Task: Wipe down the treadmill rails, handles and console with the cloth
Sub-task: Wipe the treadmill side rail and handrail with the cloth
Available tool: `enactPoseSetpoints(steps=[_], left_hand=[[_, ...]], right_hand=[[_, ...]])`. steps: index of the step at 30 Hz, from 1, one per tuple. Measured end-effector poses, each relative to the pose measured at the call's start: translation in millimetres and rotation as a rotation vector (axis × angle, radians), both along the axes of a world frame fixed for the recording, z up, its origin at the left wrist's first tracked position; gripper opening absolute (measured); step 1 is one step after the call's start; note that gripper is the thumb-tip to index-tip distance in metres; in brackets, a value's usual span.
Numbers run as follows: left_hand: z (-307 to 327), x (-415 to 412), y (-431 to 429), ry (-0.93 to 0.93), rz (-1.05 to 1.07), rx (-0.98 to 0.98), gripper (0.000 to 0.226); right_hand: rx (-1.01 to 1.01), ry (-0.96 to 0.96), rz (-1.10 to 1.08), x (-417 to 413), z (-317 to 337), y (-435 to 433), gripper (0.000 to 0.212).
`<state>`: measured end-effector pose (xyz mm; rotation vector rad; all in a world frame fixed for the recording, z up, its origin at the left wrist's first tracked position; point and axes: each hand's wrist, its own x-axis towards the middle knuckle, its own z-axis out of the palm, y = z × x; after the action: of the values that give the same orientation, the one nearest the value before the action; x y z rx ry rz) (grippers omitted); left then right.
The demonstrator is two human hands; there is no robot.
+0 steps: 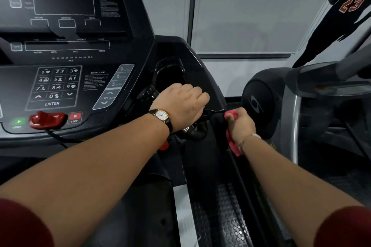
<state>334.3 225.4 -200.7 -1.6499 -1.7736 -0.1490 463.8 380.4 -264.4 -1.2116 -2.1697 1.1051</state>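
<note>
Cloth (232,144) is sitting bunched inside right hand (240,124), clamped against rail (216,121); left hand (180,104) is gripping handle (197,133), knuckles up.

Gym backdrop, dim light.
Grey wall (170,6) is broken by a framed pale panel (251,16); a black "23" player decal (339,20) is seen top right, another machine (291,106) below it.

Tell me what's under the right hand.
Pink cloth, held by the right hand against the black side rail. The rail beneath cloth and palm is hidden. The left hand grips the handle beside it.
</note>
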Motion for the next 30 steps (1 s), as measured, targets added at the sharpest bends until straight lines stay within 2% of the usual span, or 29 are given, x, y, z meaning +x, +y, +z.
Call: enactPoseSetpoints(steps=[5,9,11,15,18,21,23,25,27,29,30], left_hand=[[-1,-1,0,-0.005,-0.019,0.013,0.012],[-1,-1,0,0.007,-0.021,0.007,0.012],[-1,-1,0,0.009,-0.024,0.014,0.012],[-2,-1,0,0.008,-0.039,0.013,0.011],[-1,-1,-1,0.01,-0.043,0.014,0.012],[-1,0,0,0.015,-0.038,0.015,0.012],[-1,0,0,0.005,-0.04,0.012,0.013],[-1,0,0,0.007,-0.044,0.016,0.013],[-2,-1,0,0.01,-0.052,0.024,0.014],[-2,-1,0,0.007,-0.054,0.033,0.014],[-1,-1,1,0.007,-0.055,0.037,0.014]], right_hand=[[0.111,0.047,0.097,20,-4,-4,0.005],[-0.076,0.009,0.023,0,5,11,0.008],[-0.016,-0.043,-0.01,-7,12,6,0.009],[0.022,0.115,0.09,21,5,-16,0.011],[0.049,0.08,0.081,30,4,-11,0.008],[0.015,0.003,-0.007,2,12,-7,0.012],[0.212,-0.116,-0.001,-14,9,-13,0.013],[0.32,-0.083,0.087,-9,6,-25,0.018],[0.425,-0.096,0.243,15,2,-33,0.033],[0.404,-0.143,0.334,37,-2,-32,0.048],[0.322,-0.14,0.336,41,-2,-28,0.051]])
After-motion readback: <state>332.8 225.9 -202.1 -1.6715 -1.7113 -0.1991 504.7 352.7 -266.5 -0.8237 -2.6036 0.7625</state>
